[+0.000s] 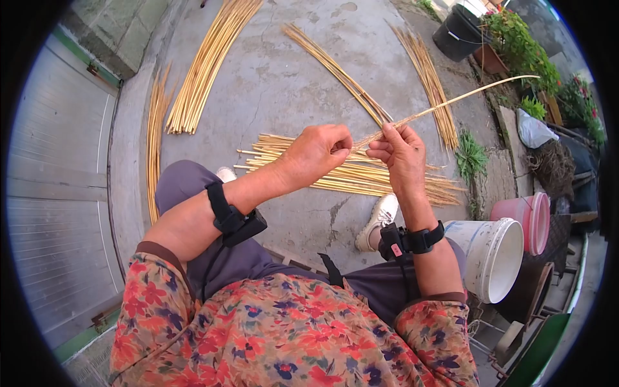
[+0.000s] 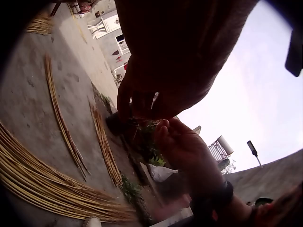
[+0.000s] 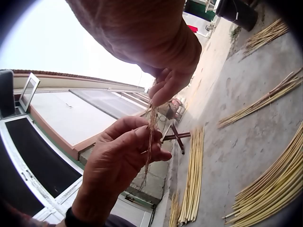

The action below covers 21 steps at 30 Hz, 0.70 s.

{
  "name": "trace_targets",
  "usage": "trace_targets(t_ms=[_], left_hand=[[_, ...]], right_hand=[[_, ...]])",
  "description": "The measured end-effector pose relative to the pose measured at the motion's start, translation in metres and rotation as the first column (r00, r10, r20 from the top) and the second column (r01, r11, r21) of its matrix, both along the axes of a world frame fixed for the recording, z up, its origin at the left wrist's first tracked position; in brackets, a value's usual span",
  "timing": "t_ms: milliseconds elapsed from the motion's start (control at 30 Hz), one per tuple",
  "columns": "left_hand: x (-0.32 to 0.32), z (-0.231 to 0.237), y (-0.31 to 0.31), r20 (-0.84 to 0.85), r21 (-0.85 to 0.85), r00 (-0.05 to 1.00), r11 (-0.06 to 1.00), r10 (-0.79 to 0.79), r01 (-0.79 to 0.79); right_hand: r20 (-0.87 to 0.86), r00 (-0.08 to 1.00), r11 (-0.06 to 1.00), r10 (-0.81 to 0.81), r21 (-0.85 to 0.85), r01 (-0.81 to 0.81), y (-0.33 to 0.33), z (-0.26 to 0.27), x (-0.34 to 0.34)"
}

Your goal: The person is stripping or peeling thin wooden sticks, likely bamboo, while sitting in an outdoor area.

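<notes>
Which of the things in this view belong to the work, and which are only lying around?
Seem to belong to the work:
the stalk, pinched by the left hand and right hand
stalk bundles on the ground

Probably just lying about:
white bucket
pink bucket
black bucket
flowering plants

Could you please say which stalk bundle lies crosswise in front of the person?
In the head view, the stalk bundle partly hidden behind the left hand and right hand; the other bundles run lengthwise or slant away.
</notes>
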<state>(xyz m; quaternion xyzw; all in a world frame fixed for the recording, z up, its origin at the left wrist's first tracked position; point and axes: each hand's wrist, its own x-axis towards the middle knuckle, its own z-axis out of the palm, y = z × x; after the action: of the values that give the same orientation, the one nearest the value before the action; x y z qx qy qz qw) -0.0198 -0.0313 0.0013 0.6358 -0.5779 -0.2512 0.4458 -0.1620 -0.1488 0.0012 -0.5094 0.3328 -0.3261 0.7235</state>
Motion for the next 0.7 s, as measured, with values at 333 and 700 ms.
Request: trace_targets(t_ms=[333, 700], left_hand=[[-0.0035, -0.0085, -0.0007, 0.244, -0.054, 0.97, 0.998, -0.011, 0.025], [0.0012, -0.0045, -0.002, 0.135, -0.042, 0.991, 0.999, 0.018, -0.012]], right_hand=[[-0.012, 1.0, 1.0, -0.006, -0.008, 0.006, 0.001, -0.0009, 0.003], [-0.03, 0.999, 0.999, -0.017, -0.032, 0.016, 0.0019, 0.0022, 0.0046]])
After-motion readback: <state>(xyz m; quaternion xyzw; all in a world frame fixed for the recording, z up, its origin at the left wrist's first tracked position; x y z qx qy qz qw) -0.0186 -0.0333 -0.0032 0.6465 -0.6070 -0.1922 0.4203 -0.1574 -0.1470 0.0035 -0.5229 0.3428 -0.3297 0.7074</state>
